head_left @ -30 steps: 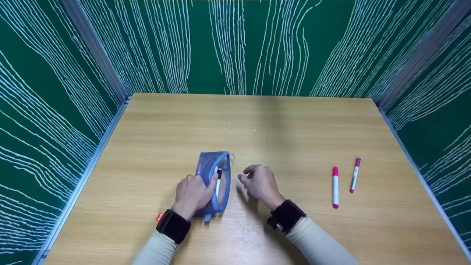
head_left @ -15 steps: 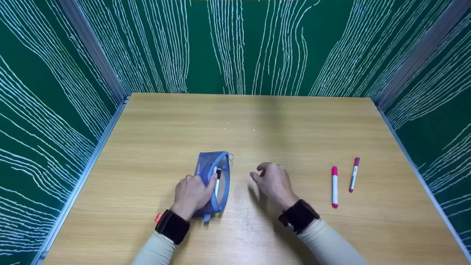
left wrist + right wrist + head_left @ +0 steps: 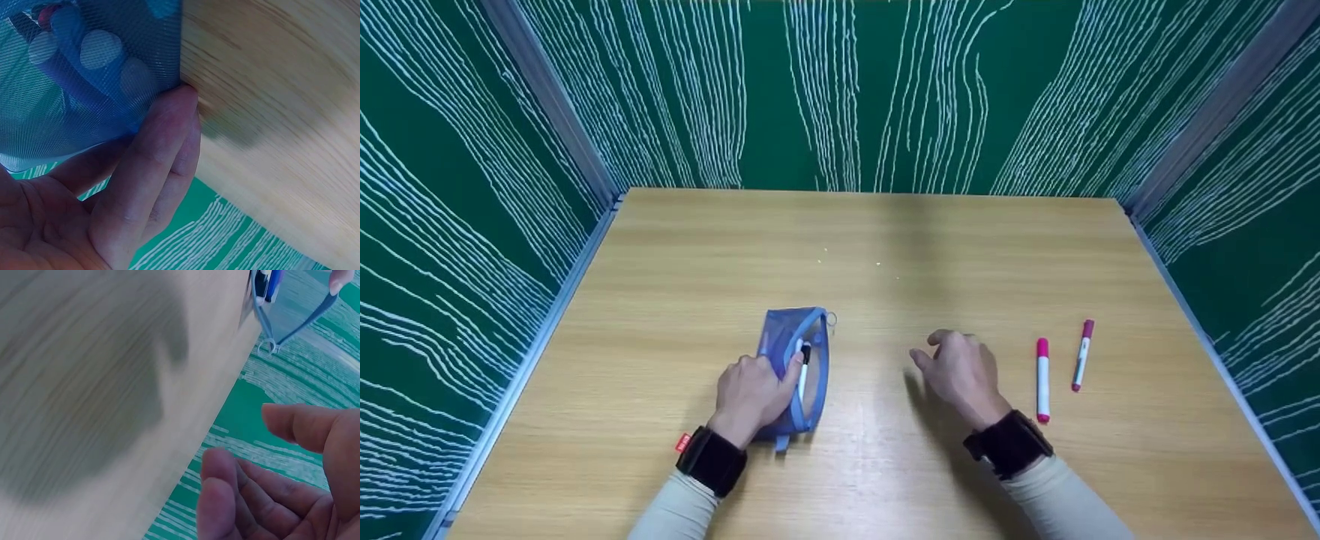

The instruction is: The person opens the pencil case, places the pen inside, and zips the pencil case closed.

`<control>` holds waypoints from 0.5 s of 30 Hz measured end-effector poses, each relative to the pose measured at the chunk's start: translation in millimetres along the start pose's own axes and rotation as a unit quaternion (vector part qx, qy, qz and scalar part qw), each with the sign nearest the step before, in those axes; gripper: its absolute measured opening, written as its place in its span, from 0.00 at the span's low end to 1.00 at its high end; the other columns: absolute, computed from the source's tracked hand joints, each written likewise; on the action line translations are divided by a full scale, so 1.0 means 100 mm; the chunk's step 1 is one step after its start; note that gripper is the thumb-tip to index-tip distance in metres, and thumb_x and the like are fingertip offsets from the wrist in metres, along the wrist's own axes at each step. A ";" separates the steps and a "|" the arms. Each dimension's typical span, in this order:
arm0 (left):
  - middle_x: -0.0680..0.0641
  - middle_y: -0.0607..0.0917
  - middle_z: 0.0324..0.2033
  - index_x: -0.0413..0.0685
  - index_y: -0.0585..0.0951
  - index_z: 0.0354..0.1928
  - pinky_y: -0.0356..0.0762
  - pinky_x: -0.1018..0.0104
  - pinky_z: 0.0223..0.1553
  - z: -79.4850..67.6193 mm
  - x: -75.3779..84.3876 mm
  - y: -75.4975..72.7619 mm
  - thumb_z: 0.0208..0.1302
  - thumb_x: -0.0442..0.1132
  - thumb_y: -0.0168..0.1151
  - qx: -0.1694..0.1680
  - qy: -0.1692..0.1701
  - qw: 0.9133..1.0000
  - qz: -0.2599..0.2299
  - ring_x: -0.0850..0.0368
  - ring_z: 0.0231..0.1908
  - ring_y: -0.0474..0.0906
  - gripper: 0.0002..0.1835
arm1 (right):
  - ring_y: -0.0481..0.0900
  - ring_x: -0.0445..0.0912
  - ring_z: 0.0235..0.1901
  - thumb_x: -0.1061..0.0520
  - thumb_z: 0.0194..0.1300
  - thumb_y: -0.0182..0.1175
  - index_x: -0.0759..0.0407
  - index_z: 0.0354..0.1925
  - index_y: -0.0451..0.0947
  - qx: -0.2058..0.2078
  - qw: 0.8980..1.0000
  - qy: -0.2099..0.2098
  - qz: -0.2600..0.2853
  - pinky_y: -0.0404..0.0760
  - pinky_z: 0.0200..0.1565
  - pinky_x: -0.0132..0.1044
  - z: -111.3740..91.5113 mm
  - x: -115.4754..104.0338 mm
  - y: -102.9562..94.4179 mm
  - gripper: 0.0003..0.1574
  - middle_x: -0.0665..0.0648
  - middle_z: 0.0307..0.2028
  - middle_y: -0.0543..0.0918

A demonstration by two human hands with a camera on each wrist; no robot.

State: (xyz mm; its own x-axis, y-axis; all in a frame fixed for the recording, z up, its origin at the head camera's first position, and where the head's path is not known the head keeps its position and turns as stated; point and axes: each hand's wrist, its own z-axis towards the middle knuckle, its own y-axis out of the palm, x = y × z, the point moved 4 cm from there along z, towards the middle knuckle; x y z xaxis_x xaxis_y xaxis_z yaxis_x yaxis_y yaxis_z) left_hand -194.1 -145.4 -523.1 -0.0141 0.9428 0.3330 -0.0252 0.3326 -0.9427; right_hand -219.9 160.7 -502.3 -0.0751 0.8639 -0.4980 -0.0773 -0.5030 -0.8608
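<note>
A blue mesh pencil case [image 3: 781, 330] lies on the table with its zipped mouth gaping toward the right. My left hand [image 3: 754, 394] grips its left side, the thumb at the edge of the opening. Inside, a white marker with a black cap [image 3: 805, 371] shows through the mouth; in the left wrist view several pen ends [image 3: 101, 49] press against the mesh [image 3: 84, 121]. Over the table between the case and two pink-capped markers, my right hand [image 3: 964, 375] holds nothing. Its fingers are loosely curled, thumb apart from them, in the right wrist view [image 3: 264, 495].
Two white markers with pink caps, a thicker one [image 3: 1043, 382] and a thinner one [image 3: 1082, 356], lie at the right of the wooden table [image 3: 720, 247]. Small pale specks dot the table's middle. Green panels [image 3: 870, 97] with white lines enclose the back and sides.
My right hand has moved right, away from the pencil case and toward the two pink-capped markers. The left hand and the case have stayed in place.
</note>
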 end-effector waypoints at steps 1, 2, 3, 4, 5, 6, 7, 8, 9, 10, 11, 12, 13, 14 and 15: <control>0.40 0.80 0.26 0.44 0.75 0.21 0.75 0.51 0.30 0.00 0.00 0.00 0.74 0.70 0.42 -0.002 -0.001 1.000 0.000 0.47 0.26 0.77 0.38 | 0.80 0.46 0.20 0.45 0.63 0.71 0.65 0.48 0.85 0.002 1.000 0.000 -0.002 0.78 0.27 0.42 0.00 0.03 -0.02 0.26 0.62 0.31 0.89; 0.40 0.80 0.26 0.44 0.75 0.20 0.75 0.51 0.30 0.00 0.00 0.00 0.74 0.70 0.42 -0.004 -0.002 1.000 0.000 0.47 0.26 0.77 0.38 | 0.79 0.46 0.19 0.45 0.63 0.71 0.65 0.48 0.85 0.003 1.000 0.001 -0.005 0.77 0.26 0.42 0.00 0.07 -0.05 0.26 0.62 0.31 0.88; 0.40 0.80 0.27 0.45 0.74 0.20 0.75 0.51 0.30 0.00 0.00 0.00 0.74 0.70 0.42 -0.005 -0.003 1.000 0.000 0.47 0.26 0.77 0.38 | 0.79 0.46 0.19 0.45 0.63 0.71 0.66 0.48 0.85 0.005 1.000 0.002 -0.008 0.77 0.25 0.41 0.00 0.10 -0.07 0.26 0.63 0.31 0.89; 0.41 0.79 0.27 0.45 0.74 0.20 0.75 0.51 0.30 0.01 0.00 0.00 0.74 0.70 0.42 -0.007 -0.004 1.000 -0.001 0.47 0.26 0.76 0.38 | 0.79 0.46 0.19 0.45 0.64 0.71 0.66 0.48 0.85 0.007 1.000 0.002 -0.010 0.76 0.24 0.41 0.00 0.14 -0.09 0.26 0.64 0.32 0.88; 0.40 0.79 0.27 0.45 0.74 0.20 0.75 0.51 0.30 0.01 0.00 0.00 0.74 0.70 0.42 -0.009 -0.006 1.000 -0.001 0.47 0.26 0.76 0.38 | 0.79 0.46 0.18 0.46 0.64 0.71 0.66 0.48 0.85 0.010 1.000 0.001 -0.013 0.75 0.24 0.41 0.00 0.17 -0.12 0.26 0.65 0.32 0.88; 0.40 0.80 0.27 0.45 0.74 0.20 0.75 0.51 0.31 0.01 0.00 0.00 0.74 0.70 0.42 -0.010 -0.007 1.000 -0.001 0.47 0.26 0.76 0.38 | 0.78 0.47 0.18 0.46 0.64 0.71 0.67 0.47 0.85 0.014 1.000 0.000 -0.017 0.75 0.23 0.40 0.00 0.21 -0.14 0.26 0.66 0.33 0.88; 0.40 0.80 0.27 0.45 0.74 0.19 0.75 0.52 0.31 0.01 0.00 0.00 0.74 0.70 0.42 -0.011 -0.008 1.000 0.000 0.46 0.27 0.76 0.38 | 0.79 0.48 0.19 0.46 0.64 0.71 0.67 0.47 0.85 0.018 1.000 -0.001 -0.025 0.75 0.23 0.41 0.00 0.24 -0.17 0.26 0.67 0.34 0.88; 0.40 0.80 0.27 0.44 0.74 0.20 0.75 0.52 0.31 0.01 0.00 0.00 0.74 0.70 0.42 -0.011 -0.009 1.000 0.000 0.46 0.27 0.77 0.38 | 0.79 0.49 0.19 0.46 0.64 0.71 0.67 0.47 0.85 0.020 0.999 -0.003 -0.029 0.75 0.22 0.41 0.00 0.28 -0.19 0.26 0.68 0.35 0.88; 0.39 0.80 0.28 0.43 0.75 0.20 0.75 0.51 0.31 0.00 0.00 -0.01 0.74 0.70 0.42 -0.009 -0.008 1.000 0.002 0.45 0.27 0.77 0.39 | 0.81 0.51 0.20 0.46 0.63 0.71 0.68 0.46 0.85 0.024 0.999 -0.004 -0.037 0.76 0.22 0.43 0.00 0.32 -0.21 0.26 0.69 0.36 0.88; 0.39 0.81 0.28 0.43 0.76 0.20 0.75 0.51 0.31 0.00 0.01 -0.01 0.74 0.70 0.42 -0.008 -0.006 1.000 0.003 0.45 0.28 0.78 0.39 | 0.82 0.53 0.21 0.47 0.63 0.71 0.69 0.45 0.85 0.027 0.999 -0.005 -0.043 0.77 0.23 0.45 0.00 0.36 -0.23 0.25 0.71 0.37 0.88; 0.38 0.81 0.28 0.42 0.76 0.21 0.76 0.51 0.31 0.00 0.01 -0.01 0.74 0.70 0.42 -0.005 -0.004 1.000 0.005 0.44 0.28 0.79 0.39 | 0.83 0.56 0.23 0.47 0.63 0.71 0.69 0.45 0.85 0.028 0.998 -0.002 -0.050 0.78 0.24 0.47 0.00 0.40 -0.25 0.25 0.71 0.37 0.87; 0.38 0.81 0.28 0.42 0.76 0.21 0.76 0.51 0.32 0.00 0.01 -0.01 0.74 0.69 0.41 -0.004 -0.001 1.000 0.007 0.43 0.28 0.79 0.39 | 0.84 0.59 0.25 0.47 0.63 0.70 0.69 0.45 0.85 0.026 0.998 0.003 -0.058 0.79 0.26 0.50 0.00 0.44 -0.27 0.25 0.72 0.37 0.87; 0.37 0.81 0.28 0.42 0.76 0.20 0.76 0.50 0.32 0.00 0.01 -0.01 0.75 0.69 0.41 -0.002 0.001 1.000 0.009 0.43 0.29 0.79 0.39 | 0.85 0.61 0.27 0.47 0.63 0.70 0.69 0.44 0.85 0.024 0.998 0.006 -0.065 0.80 0.27 0.52 0.00 0.48 -0.29 0.25 0.73 0.37 0.87; 0.37 0.81 0.28 0.42 0.76 0.20 0.76 0.50 0.32 0.00 0.01 -0.01 0.75 0.69 0.41 0.001 0.002 1.000 0.010 0.43 0.29 0.80 0.39 | 0.85 0.63 0.29 0.47 0.63 0.70 0.69 0.44 0.85 0.019 0.997 0.013 -0.071 0.80 0.29 0.54 0.00 0.52 -0.32 0.25 0.73 0.37 0.87; 0.37 0.81 0.28 0.43 0.75 0.19 0.76 0.50 0.32 0.00 0.01 -0.01 0.75 0.69 0.41 0.002 0.004 1.000 0.010 0.43 0.28 0.80 0.39 | 0.85 0.64 0.31 0.46 0.63 0.69 0.69 0.44 0.85 0.016 0.997 0.021 -0.079 0.81 0.30 0.55 0.00 0.56 -0.34 0.25 0.72 0.38 0.87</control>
State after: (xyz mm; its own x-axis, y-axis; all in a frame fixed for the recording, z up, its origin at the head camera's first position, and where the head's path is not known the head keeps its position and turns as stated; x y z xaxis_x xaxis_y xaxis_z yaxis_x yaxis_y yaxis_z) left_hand -193.9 -144.8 -521.5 -0.0061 0.9493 0.3143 -0.0297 0.3140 -0.9490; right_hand -221.4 226.2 -501.1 -0.0184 0.9326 -0.3604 -0.1158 -0.3600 -0.9257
